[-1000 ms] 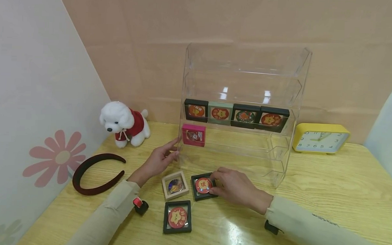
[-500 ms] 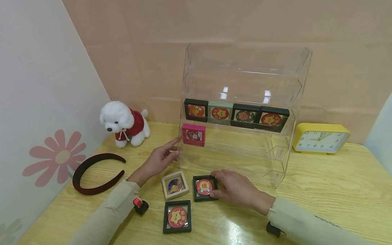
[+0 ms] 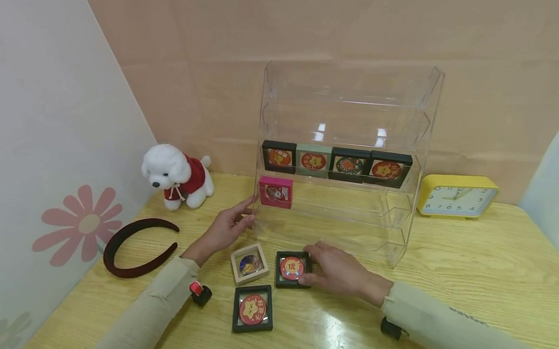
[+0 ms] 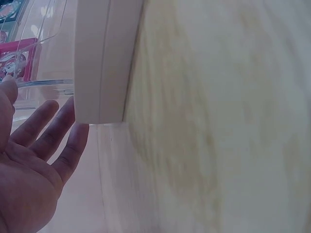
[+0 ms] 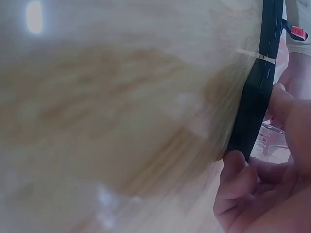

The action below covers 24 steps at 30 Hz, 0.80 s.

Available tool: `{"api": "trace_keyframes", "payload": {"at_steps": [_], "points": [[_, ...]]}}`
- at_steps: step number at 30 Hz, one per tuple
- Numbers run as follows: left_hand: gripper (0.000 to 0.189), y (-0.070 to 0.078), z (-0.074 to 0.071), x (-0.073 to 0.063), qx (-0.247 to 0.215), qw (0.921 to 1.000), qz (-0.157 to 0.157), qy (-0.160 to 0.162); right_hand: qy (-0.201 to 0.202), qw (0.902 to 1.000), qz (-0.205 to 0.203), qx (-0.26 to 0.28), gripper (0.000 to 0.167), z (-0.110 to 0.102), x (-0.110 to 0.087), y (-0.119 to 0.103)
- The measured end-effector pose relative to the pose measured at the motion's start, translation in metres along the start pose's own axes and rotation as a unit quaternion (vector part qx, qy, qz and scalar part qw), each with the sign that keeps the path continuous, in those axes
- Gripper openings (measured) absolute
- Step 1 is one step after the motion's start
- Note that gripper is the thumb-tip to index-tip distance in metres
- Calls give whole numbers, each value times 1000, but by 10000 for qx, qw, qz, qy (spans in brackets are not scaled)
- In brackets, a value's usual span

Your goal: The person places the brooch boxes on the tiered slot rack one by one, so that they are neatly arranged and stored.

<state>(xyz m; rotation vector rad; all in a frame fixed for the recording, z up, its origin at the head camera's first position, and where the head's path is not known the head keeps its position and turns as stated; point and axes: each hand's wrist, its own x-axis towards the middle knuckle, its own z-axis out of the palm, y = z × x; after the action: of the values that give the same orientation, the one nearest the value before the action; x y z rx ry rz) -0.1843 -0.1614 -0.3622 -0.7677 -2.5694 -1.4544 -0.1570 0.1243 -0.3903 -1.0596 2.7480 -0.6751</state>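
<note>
My right hand (image 3: 343, 273) grips a black square display frame (image 3: 280, 283) by its right side, thumb on the front and fingers at the far edge. The frame holds a red round badge (image 3: 292, 268) and lies on the table. In the right wrist view, curled fingertips meet the end of the black frame (image 5: 250, 111). My left hand (image 3: 223, 229) rests at the lower left side of a clear acrylic rack (image 3: 338, 225), fingers extended. The left wrist view shows the left hand (image 4: 36, 160) loosely spread near a light wooden frame (image 4: 99, 63).
A light wooden frame (image 3: 250, 265) and another black frame (image 3: 253, 309) lie in front. A pink frame (image 3: 276, 192) and several others stand in the rack. Around it are a plush dog (image 3: 177, 176), a dark headband (image 3: 115, 248) and a yellow clock (image 3: 459, 197).
The black frame has turned slightly and slid a little to the right, now sitting straighter, with my right hand moving along. My left hand has stayed at the rack.
</note>
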Motion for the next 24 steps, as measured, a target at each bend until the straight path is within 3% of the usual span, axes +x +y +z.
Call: {"api": "trace_keyframes", "payload": {"at_steps": [5, 9, 16, 24], "points": [[47, 2, -1, 0, -1, 10000, -80, -10, 77, 9995, 173, 234, 63, 2, -1, -2], [47, 1, -1, -1, -25, 9999, -96, -22, 259, 9988, 59, 405, 59, 3, -2, -4], [50, -37, 5, 4, 1, 9999, -132, 37, 400, 9890, -159, 1417, 50, 4, -4, -7], [49, -37, 5, 3, 77, 9999, -126, 37, 842, 9746, -399, 2037, 28, 7, -4, -6]]}}
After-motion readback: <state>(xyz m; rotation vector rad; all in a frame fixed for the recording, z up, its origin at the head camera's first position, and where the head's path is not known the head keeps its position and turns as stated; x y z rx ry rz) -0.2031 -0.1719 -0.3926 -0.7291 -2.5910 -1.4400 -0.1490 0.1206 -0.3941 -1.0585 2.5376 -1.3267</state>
